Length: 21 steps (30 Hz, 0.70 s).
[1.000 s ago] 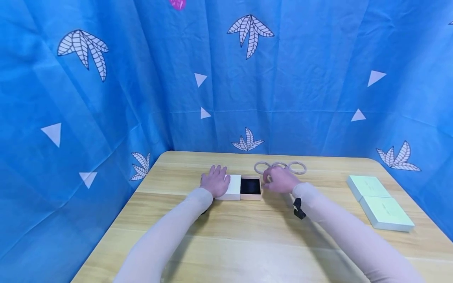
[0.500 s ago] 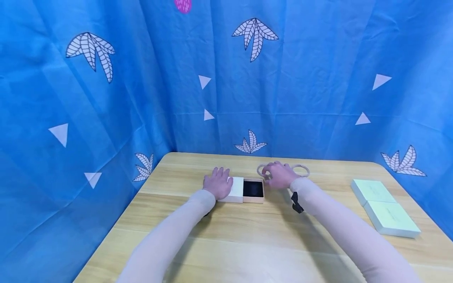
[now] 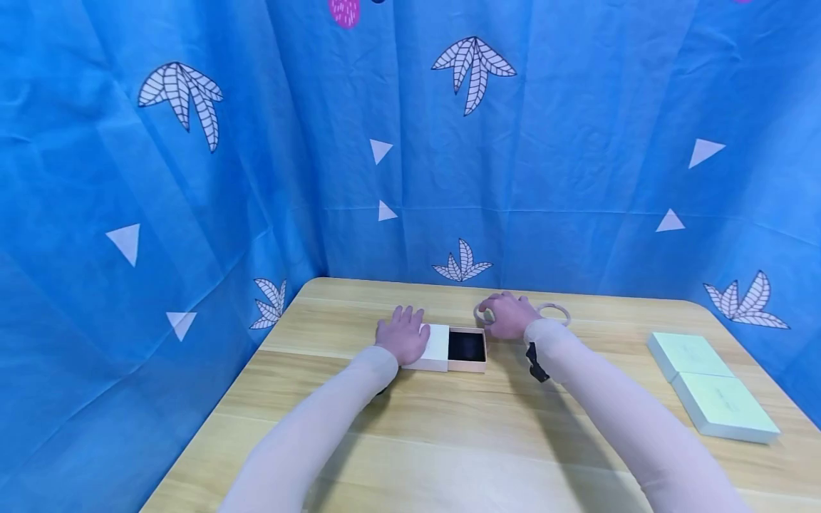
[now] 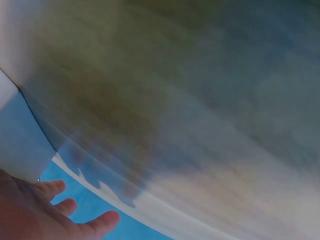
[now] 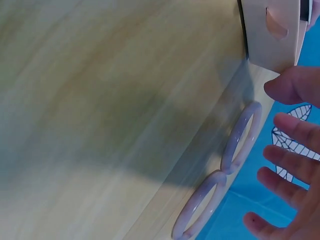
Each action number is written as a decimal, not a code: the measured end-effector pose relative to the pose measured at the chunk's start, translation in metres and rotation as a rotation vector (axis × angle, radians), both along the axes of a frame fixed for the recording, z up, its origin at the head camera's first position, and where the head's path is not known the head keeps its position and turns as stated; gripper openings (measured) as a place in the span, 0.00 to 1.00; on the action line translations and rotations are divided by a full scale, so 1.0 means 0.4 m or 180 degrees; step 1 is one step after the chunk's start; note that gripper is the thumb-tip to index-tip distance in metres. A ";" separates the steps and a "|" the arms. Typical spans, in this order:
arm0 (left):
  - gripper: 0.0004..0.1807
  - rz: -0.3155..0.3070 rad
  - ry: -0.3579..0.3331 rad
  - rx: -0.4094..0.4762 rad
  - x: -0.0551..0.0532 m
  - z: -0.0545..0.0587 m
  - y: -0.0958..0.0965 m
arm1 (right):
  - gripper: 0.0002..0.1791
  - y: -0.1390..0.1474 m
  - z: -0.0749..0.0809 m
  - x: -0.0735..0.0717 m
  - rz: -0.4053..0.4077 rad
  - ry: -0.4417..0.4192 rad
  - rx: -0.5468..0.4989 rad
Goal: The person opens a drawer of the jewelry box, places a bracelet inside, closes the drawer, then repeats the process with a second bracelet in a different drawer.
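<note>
My left hand [image 3: 403, 335] lies spread over the white sleeve [image 3: 438, 349] of a small drawer-style box. On the right, the box's inner tray [image 3: 467, 365] is pulled partway out, showing a black inside. My right hand [image 3: 509, 315] hovers just behind the tray, over a row of pale purple ring-shaped bangles, and hides part of them. Seen from the right wrist, its thumb and fingers are spread apart, holding nothing, beside one bangle [image 5: 230, 147] and a second bangle [image 5: 190, 206] that lie on the table. The left wrist view shows the left fingertips [image 4: 105, 224] extended.
Two pale green flat boxes, a rear one [image 3: 689, 353] and a front one [image 3: 727, 402], lie end to end at the table's right side. The wooden table [image 3: 410, 456] ends at a blue patterned curtain [image 3: 410, 142] behind and at both sides.
My right hand has moved away from the tray's end, back and left over the bangles. My left hand stays on the sleeve. The whole head view has shifted slightly.
</note>
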<state>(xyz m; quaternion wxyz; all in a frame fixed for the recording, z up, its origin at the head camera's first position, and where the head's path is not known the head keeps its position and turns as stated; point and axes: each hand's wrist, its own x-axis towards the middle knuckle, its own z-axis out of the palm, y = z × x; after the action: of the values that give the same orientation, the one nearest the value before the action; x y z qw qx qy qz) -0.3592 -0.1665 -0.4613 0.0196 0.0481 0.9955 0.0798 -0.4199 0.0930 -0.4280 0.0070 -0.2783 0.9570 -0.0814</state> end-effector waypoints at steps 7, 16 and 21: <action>0.34 0.0007 0.0040 0.0010 0.012 0.007 0.004 | 0.22 -0.005 0.000 -0.018 -0.0041 0.0009 -0.0013; 0.34 0.0037 0.0023 -0.0020 0.017 0.005 0.010 | 0.27 -0.002 -0.027 -0.055 -0.0106 -0.0066 0.0040; 0.34 0.0051 0.0024 -0.0001 0.014 0.000 0.006 | 0.31 -0.006 -0.028 -0.065 -0.0159 -0.0159 0.0037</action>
<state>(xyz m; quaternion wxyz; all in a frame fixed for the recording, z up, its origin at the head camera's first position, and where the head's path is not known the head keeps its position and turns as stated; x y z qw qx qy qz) -0.3535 -0.1640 -0.4614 0.0152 0.0403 0.9959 0.0796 -0.4460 0.0905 -0.4391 0.0305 -0.2521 0.9637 -0.0828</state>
